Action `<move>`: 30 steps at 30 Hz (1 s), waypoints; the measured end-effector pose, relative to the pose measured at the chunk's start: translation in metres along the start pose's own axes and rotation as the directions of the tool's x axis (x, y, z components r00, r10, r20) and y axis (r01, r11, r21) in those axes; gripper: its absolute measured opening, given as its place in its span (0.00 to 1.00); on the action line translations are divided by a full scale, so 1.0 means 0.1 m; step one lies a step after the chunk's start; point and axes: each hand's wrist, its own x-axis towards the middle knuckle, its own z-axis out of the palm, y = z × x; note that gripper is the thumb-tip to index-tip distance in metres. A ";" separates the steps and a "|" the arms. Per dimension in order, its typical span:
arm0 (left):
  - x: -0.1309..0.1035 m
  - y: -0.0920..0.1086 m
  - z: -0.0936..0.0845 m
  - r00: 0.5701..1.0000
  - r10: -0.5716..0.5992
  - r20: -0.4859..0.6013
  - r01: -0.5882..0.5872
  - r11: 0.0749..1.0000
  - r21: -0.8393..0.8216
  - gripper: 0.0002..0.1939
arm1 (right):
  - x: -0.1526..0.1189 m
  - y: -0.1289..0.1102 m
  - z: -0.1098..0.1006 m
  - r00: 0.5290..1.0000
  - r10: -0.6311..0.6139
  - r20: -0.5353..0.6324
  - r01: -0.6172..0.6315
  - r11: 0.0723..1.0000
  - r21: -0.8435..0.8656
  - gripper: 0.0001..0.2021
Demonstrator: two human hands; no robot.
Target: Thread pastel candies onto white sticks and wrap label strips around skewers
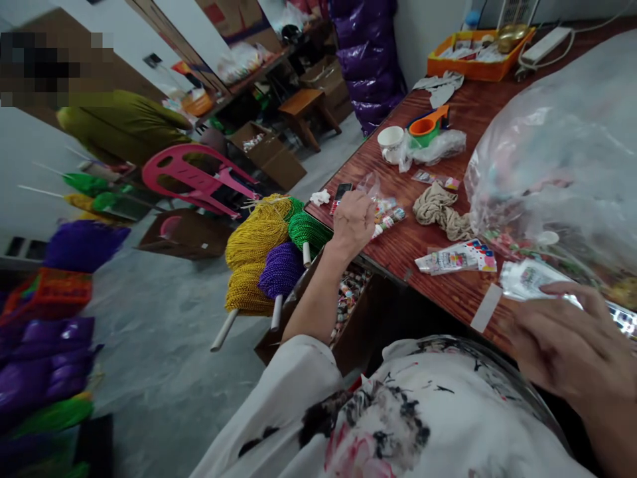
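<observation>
My left hand is at the table's left edge, its fingers bent down beside a dark phone-like object and a clear bag of small colourful items. What its fingertips touch is hidden. On the right, my right hand hovers low over the table edge, fingers curled and partly blurred, near clear printed packets. A pale strip lies just left of it. Between the hands rest a stack of printed bags and a crumpled beige cloth.
A large clear plastic bag bulges over the table's right side. Farther back stand a white cup and an orange tray. Yellow cord rolls and an open box sit beside the table. A person is at the left.
</observation>
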 end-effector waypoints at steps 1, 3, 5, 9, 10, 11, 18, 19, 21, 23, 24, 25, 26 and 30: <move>0.05 0.17 -0.12 0.996 0.082 -0.025 -0.083 0.996 -0.017 0.13 | 0.07 0.05 0.08 0.999 -0.048 -0.011 0.047 0.997 -0.056 0.21; 0.12 0.59 -0.37 0.968 0.249 -0.007 -0.249 0.967 -0.054 0.14 | 0.21 0.13 0.18 0.997 -0.078 -0.017 0.074 0.982 -0.174 0.29; 0.15 1.06 -0.56 0.907 0.416 0.064 -0.402 0.901 -0.163 0.12 | 0.31 0.15 0.21 1.000 0.000 0.007 0.001 0.969 -0.246 0.32; 0.13 1.74 -0.56 0.813 0.578 0.070 -0.411 0.654 -0.635 0.10 | 0.17 0.17 0.14 0.983 0.139 0.123 -0.127 0.987 -0.102 0.18; 0.11 1.83 -0.49 0.827 0.559 0.058 -0.329 0.566 -0.756 0.09 | 0.05 0.18 0.10 0.969 0.210 0.129 -0.207 0.978 -0.039 0.14; 0.09 1.89 -0.38 0.847 0.528 0.065 -0.224 0.465 -0.857 0.09 | -0.09 0.19 0.05 0.942 0.313 0.120 -0.317 0.948 0.018 0.11; -0.28 2.34 0.62 0.810 0.528 0.256 0.201 0.160 -0.966 0.18 | -0.94 0.23 -0.27 0.686 0.727 -0.004 -0.713 0.674 0.192 0.14; -0.35 2.43 0.72 0.823 0.508 0.254 0.205 0.151 -0.967 0.15 | -0.97 0.23 -0.30 0.699 0.715 -0.019 -0.700 0.689 0.187 0.14; -0.43 2.58 0.84 0.845 0.462 0.270 0.251 0.105 -0.962 0.14 | -0.98 0.22 -0.33 0.714 0.698 -0.061 -0.680 0.711 0.180 0.15; -0.44 2.65 0.90 0.853 0.424 0.304 0.307 0.061 -0.950 0.14 | -0.97 0.21 -0.32 0.704 0.706 -0.082 -0.686 0.705 0.182 0.17; -0.43 2.66 0.92 0.858 0.405 0.316 0.323 0.052 -0.945 0.13 | -0.97 0.21 -0.30 0.689 0.720 -0.081 -0.697 0.690 0.194 0.19; -0.42 2.66 0.92 0.863 0.385 0.327 0.337 0.044 -0.941 0.13 | -0.98 0.21 -0.27 0.669 0.738 -0.086 -0.711 0.669 0.215 0.20; -0.40 2.66 0.91 0.865 0.367 0.343 0.356 0.033 -0.934 0.13 | -0.99 0.21 -0.23 0.641 0.761 -0.098 -0.724 0.642 0.251 0.21; -0.42 2.66 0.84 0.830 0.306 0.467 0.502 -0.042 -0.864 0.15 | -1.08 0.22 -0.03 0.478 0.855 -0.203 -0.726 0.514 0.457 0.18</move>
